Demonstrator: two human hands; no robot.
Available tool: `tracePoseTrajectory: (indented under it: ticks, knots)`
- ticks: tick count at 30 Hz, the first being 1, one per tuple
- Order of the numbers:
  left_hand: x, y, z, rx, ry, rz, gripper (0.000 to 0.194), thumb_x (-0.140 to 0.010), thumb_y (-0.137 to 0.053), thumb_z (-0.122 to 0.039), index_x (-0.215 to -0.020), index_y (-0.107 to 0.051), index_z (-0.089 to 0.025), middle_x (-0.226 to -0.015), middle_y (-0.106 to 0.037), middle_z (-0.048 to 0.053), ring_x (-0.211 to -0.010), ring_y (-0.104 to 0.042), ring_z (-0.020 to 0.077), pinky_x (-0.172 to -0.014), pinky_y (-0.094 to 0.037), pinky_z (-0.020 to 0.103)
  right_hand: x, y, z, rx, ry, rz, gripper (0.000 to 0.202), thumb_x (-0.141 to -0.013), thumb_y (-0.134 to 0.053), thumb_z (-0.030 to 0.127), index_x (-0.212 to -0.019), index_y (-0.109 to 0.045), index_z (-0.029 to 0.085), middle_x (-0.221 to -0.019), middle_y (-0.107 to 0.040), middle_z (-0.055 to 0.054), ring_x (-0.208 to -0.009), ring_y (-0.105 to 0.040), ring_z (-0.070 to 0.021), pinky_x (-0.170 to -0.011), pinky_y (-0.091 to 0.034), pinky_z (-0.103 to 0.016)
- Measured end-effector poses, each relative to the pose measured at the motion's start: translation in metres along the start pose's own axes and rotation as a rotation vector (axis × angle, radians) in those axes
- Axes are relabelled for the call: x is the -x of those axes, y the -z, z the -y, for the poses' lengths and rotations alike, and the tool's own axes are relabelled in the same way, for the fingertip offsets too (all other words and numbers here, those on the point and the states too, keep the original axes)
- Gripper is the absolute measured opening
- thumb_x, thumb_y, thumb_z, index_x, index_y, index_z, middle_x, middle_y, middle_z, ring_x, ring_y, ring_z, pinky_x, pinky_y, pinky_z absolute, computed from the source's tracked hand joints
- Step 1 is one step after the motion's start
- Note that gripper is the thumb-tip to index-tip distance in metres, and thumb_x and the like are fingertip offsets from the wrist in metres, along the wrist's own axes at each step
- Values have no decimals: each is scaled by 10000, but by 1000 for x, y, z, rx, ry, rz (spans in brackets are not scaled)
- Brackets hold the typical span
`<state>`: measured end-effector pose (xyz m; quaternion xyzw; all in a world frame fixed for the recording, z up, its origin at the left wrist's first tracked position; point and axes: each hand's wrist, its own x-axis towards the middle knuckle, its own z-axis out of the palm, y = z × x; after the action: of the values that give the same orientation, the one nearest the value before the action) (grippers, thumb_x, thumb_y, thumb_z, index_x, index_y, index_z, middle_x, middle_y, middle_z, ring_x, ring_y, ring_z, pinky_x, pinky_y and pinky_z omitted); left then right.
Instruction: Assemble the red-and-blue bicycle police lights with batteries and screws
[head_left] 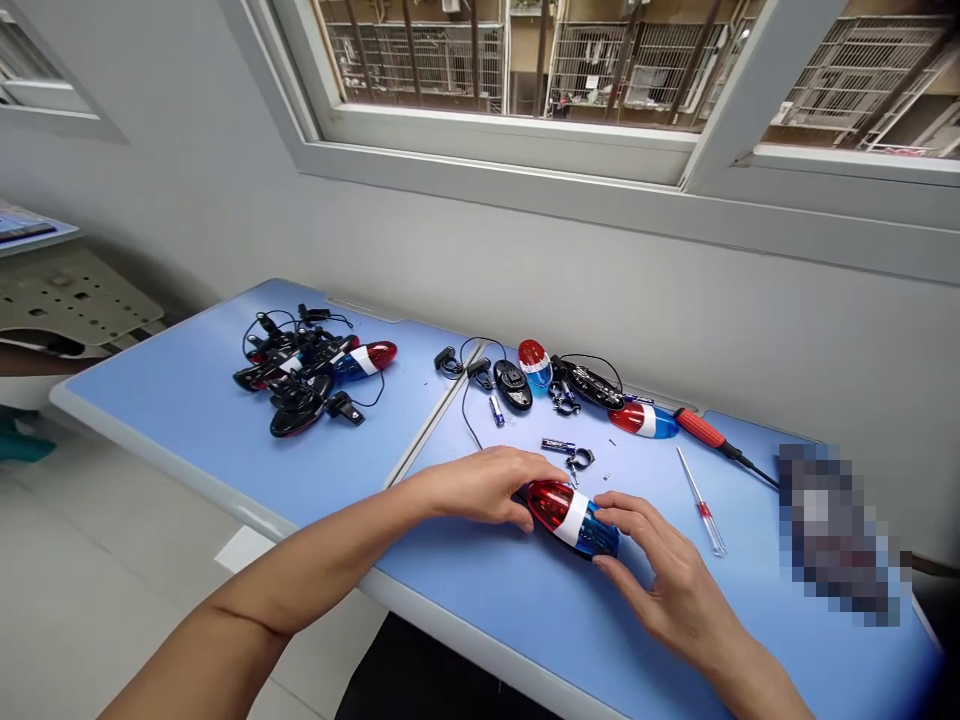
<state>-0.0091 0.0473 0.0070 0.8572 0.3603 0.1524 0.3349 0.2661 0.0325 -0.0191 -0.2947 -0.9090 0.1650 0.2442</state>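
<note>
An oval bike siren light [574, 518], with a red, white and blue cover over a black base, rests on the blue table in front of me. At its red end, my left hand [499, 487] grips it between thumb and fingers. The blue end sits between the thumb and fingertips of my right hand [656, 565]. Just beyond the light lie a battery [558, 446] and a black ring clamp [580, 460], with tiny screws nearby. A thin black cable runs back from near my left hand.
Behind are a black base [513, 385], a red-blue cover [535, 362], an opened light body [589, 383], another cover [643, 419] and a second battery [496, 411]. On the right lie a screwdriver [703, 510] and a red-handled corded tool [701, 428]. Several lights [300, 375] are piled left.
</note>
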Motion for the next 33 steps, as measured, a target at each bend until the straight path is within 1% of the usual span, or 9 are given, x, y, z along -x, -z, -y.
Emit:
tracePoseTrajectory:
  ticks: [5,8,11,13,16,24,26,30,33]
  knots:
    - [-2,-10,-6,-50,11,-48,531,-771,-755,-172,-1261,-555,-214,-1129,-678,68,-1012,-645,241,-835,-472,308,2,3,-1,-20,-61,53,313,-904,-561,197,-1202,-476,245,-1271,-584,-112,-1139,-608,-231,-894,-554,-377]
    - [-2,-10,-11,-84,30,-54,564,-750,-788,-239,-1255,-539,-211,-1110,-673,60,-991,-644,242,-805,-469,298,1,4,1,-36,-132,99,312,-885,-561,189,-1172,-457,253,-1281,-581,-100,-1096,-624,-225,-861,-563,-374]
    - [-2,-9,-14,-112,43,-54,483,-758,-784,-282,-1187,-572,-217,-1067,-675,42,-960,-644,232,-781,-460,287,-1,5,5,-69,-204,150,307,-867,-554,175,-1140,-441,258,-1271,-583,-89,-1045,-632,-215,-813,-568,-355]
    - [-1,-9,-14,-108,57,-57,440,-766,-774,-283,-1158,-582,-225,-1055,-679,29,-952,-646,226,-775,-454,281,-3,6,8,-92,-235,178,335,-863,-546,169,-1164,-432,263,-1247,-588,-82,-1021,-629,-208,-801,-566,-347]
    - [-2,-9,-13,-80,75,-54,526,-749,-792,-303,-1211,-552,-228,-1115,-677,34,-992,-642,233,-789,-450,283,-3,9,11,-96,-276,196,426,-865,-552,182,-1254,-410,280,-1191,-601,-63,-941,-637,-191,-782,-566,-339]
    - [-4,-11,-14,22,167,-53,500,-758,-780,-257,-1212,-574,-219,-1041,-723,35,-961,-667,249,-781,-468,298,-3,-2,8,-81,-262,108,454,-881,-617,326,-1302,-450,282,-1222,-622,-79,-985,-638,-234,-762,-573,-365]
    - [-5,-12,-12,43,167,-52,609,-760,-782,-258,-1307,-517,-216,-1172,-694,76,-1057,-647,279,-857,-474,342,-4,-5,9,-101,-321,81,402,-884,-619,339,-1256,-487,270,-1148,-656,-71,-886,-653,-216,-711,-576,-353]
    - [-6,-15,-5,85,102,-104,806,-730,-807,-207,-1429,-405,-212,-1454,-501,135,-1292,-506,299,-1034,-402,393,-5,-7,11,-144,-425,87,364,-885,-616,331,-1230,-516,273,-1083,-676,-43,-710,-640,-168,-625,-574,-328]
    - [-7,-16,-1,136,68,-110,627,-739,-796,-186,-1311,-538,-184,-1260,-651,97,-1129,-609,258,-940,-449,332,-4,-7,11,-101,-375,45,367,-882,-624,316,-1229,-515,272,-1111,-668,-50,-764,-653,-182,-655,-576,-336]
